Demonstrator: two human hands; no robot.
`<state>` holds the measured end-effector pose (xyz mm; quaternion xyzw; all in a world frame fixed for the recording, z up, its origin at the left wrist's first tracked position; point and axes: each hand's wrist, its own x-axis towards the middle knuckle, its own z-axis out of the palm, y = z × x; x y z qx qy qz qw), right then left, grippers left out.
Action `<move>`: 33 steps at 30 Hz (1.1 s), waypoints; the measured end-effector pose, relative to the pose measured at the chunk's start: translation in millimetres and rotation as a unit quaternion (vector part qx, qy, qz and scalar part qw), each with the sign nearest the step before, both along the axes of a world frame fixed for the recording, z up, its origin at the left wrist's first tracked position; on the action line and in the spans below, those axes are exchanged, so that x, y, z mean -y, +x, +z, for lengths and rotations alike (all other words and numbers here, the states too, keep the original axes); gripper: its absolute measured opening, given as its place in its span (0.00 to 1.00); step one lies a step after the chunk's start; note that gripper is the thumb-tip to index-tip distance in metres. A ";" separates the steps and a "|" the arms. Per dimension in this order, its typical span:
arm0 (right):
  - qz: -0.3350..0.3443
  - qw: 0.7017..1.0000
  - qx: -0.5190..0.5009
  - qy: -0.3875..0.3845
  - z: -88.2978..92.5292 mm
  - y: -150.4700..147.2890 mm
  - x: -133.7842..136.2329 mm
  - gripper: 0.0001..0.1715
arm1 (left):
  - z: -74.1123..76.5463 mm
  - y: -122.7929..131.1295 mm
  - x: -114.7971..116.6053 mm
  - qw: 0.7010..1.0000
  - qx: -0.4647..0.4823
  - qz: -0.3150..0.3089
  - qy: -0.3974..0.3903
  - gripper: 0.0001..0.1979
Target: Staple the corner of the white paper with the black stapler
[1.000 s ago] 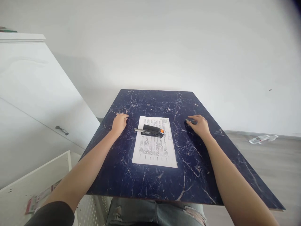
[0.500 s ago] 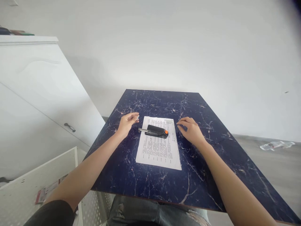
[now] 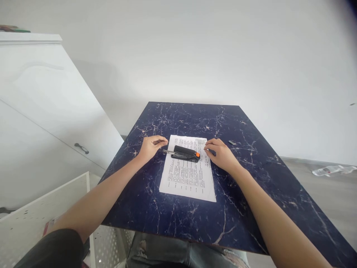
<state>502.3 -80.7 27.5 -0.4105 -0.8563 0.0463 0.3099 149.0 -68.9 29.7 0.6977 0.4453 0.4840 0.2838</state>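
A black stapler [image 3: 185,154] with an orange end lies across a stack of printed sheets [image 3: 186,182]. Its metal arm juts out to the left, past the paper's edge. Close to that metal tip, my left hand [image 3: 150,146] is closed in a pinch by the upper left paper edge; whatever its fingers may hold is too small to make out. At the paper's upper right side is my right hand [image 3: 220,153], fingers curved and a little apart from the thumb, with nothing visible between them. Behind it rests a small grey strip [image 3: 231,142], perhaps staples.
The sheets lie on a dark blue marble-patterned table [image 3: 189,121] set against a white wall. On the left stand a white cabinet [image 3: 55,123] and an open white perforated bin [image 3: 30,219]. A clear plastic package [image 3: 327,170] lies on the floor at right.
My left hand has moved slightly right; the small pale thing at its fingertips no longer shows. My right hand has shifted left to the paper's edge, and the grey strip is now visible behind it.
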 end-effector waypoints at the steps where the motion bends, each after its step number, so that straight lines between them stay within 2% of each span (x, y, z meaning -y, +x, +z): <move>1: 0.002 1.000 0.000 0.000 -0.4 -0.8 -0.2 0.13 | 1.3 -2.1 -1.0 1.000 -0.018 -0.002 0.009 0.11; 4: 0.012 1.000 -0.002 -0.004 -2.4 -2.1 -1.9 0.13 | -0.1 -4.8 -3.9 0.999 -0.038 -0.038 0.011 0.09; 8: 0.027 1.000 0.001 -0.015 -6.2 -0.1 -5.0 0.13 | -8.3 -2.3 -6.4 0.993 -0.006 -0.114 -0.022 0.09; 13: 0.031 0.999 0.003 -0.029 -8.8 0.9 -6.8 0.14 | -12.7 -2.8 -10.1 0.993 0.029 -0.106 -0.042 0.11; 18: 0.032 0.999 0.001 -0.032 -12.3 1.1 -9.0 0.15 | -9.0 -8.7 -11.2 0.993 0.059 -0.078 -0.064 0.13; 25: 0.048 0.998 0.005 -0.045 -15.4 2.1 -10.3 0.17 | -0.8 -7.6 -0.7 0.977 -0.029 -0.167 -0.132 0.07; 33: 0.051 0.997 0.015 -0.052 -15.4 0.7 -9.8 0.22 | -4.5 -8.6 -2.2 0.979 -0.015 -0.163 -0.125 0.08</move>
